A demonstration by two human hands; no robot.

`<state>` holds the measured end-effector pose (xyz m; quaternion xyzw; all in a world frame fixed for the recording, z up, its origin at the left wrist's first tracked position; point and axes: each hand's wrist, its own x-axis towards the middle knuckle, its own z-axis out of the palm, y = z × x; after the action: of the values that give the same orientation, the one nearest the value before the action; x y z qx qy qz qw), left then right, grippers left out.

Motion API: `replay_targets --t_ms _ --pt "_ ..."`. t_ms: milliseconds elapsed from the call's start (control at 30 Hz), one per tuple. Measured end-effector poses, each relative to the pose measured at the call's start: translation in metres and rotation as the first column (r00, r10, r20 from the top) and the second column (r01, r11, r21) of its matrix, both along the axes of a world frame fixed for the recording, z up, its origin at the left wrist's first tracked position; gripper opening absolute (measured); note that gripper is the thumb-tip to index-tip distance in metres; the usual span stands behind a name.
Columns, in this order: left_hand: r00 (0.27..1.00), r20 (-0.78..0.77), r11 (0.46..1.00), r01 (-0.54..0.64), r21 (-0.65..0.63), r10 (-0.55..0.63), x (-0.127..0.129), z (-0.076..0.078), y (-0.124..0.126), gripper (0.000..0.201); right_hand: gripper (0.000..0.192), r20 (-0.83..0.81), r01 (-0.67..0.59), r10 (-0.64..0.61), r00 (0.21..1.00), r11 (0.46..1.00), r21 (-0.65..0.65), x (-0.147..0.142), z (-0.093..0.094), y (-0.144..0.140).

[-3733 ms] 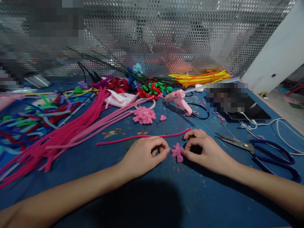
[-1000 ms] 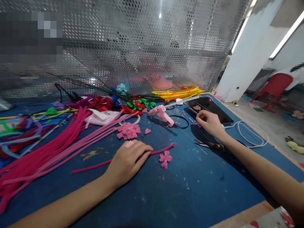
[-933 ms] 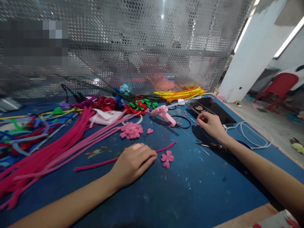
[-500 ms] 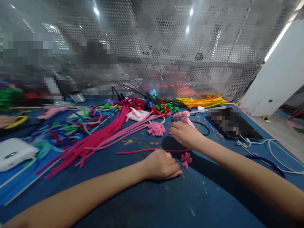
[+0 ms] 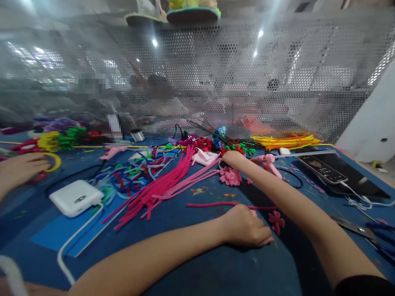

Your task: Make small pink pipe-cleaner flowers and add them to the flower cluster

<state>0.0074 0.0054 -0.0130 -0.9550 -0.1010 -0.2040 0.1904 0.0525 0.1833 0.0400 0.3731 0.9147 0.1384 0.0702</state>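
Observation:
My left hand (image 5: 248, 226) rests closed on the blue table, fingers curled under; what they hold, if anything, is hidden. Just behind it lies a magenta pipe cleaner (image 5: 212, 204), and a small pink pipe-cleaner flower (image 5: 276, 221) is beside its fingers. My right hand (image 5: 233, 158) reaches far forward, over the area by the white and pink packet (image 5: 204, 157) and the red and green pipe-cleaner pieces (image 5: 239, 148). Its fingers are out of sight. A fluffy pink flower (image 5: 231, 176) sits beneath my right wrist, near a pink glue gun (image 5: 269, 162).
Magenta pipe cleaners (image 5: 160, 187) and a colourful heap (image 5: 132, 174) lie left of centre, with a white power bank (image 5: 76, 198). A tablet (image 5: 367, 176) bearing a phone (image 5: 322, 169) and blue-handled scissors (image 5: 359, 230) are at right. Another person's hand (image 5: 27, 168) holds a yellow ring (image 5: 56, 162).
The view has swung left, so things appear farther right. My right hand has moved forward and left, past the fluffy pink flower. My left hand stays beside the magenta pipe cleaner.

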Motion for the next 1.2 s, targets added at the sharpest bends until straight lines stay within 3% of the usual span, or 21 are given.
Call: replay_targets --t_ms 200,333,467,567,667,767,867,1000,1200 --pt "0.996 0.092 1.0 0.006 -0.006 -0.005 0.0 0.001 0.0 0.032 0.032 0.028 -0.082 0.082 0.996 0.997 0.005 0.001 -0.001 -0.005" --pt "0.995 0.103 1.0 -0.009 -0.015 0.01 -0.001 0.004 -0.001 0.03 0.029 -0.042 -0.1 0.103 0.994 0.993 0.063 0.005 0.015 -0.015" --pt "0.994 0.093 0.994 -0.043 -0.099 0.052 -0.003 0.007 0.0 0.032 0.023 -0.201 -0.111 0.14 0.97 0.983 0.147 0.023 0.039 -0.044" --pt "0.987 0.084 0.969 -0.117 -0.216 0.138 -0.004 0.008 0.003 0.031 0.026 -0.324 -0.129 0.181 0.929 0.976 0.176 0.058 0.043 -0.081" --pt "0.974 0.066 0.923 -0.184 -0.337 0.218 -0.004 0.01 0.006 0.026 0.019 -0.585 -0.253 0.289 0.758 0.957 0.145 0.108 0.027 -0.124" --pt "0.971 0.066 0.903 -0.186 -0.387 0.229 -0.005 0.01 0.007 0.02 0.014 -0.692 -0.262 0.186 0.697 0.965 -0.004 0.156 0.001 -0.16" --pt "0.98 0.092 0.94 -0.141 -0.312 0.178 -0.005 0.009 0.006 0.021 0.015 -0.746 -0.215 0.049 0.664 0.968 -0.129 0.186 -0.022 -0.181" --pt "0.984 0.057 0.96 -0.151 -0.235 0.169 -0.006 0.009 0.005 0.022 0.016 -0.784 -0.223 -0.026 0.621 0.952 -0.208 0.191 -0.037 -0.186" --pt "0.987 0.015 0.961 -0.154 -0.229 0.162 -0.006 0.013 0.005 0.022 0.018 -0.767 -0.214 -0.007 0.642 0.959 -0.188 0.185 -0.043 -0.184"
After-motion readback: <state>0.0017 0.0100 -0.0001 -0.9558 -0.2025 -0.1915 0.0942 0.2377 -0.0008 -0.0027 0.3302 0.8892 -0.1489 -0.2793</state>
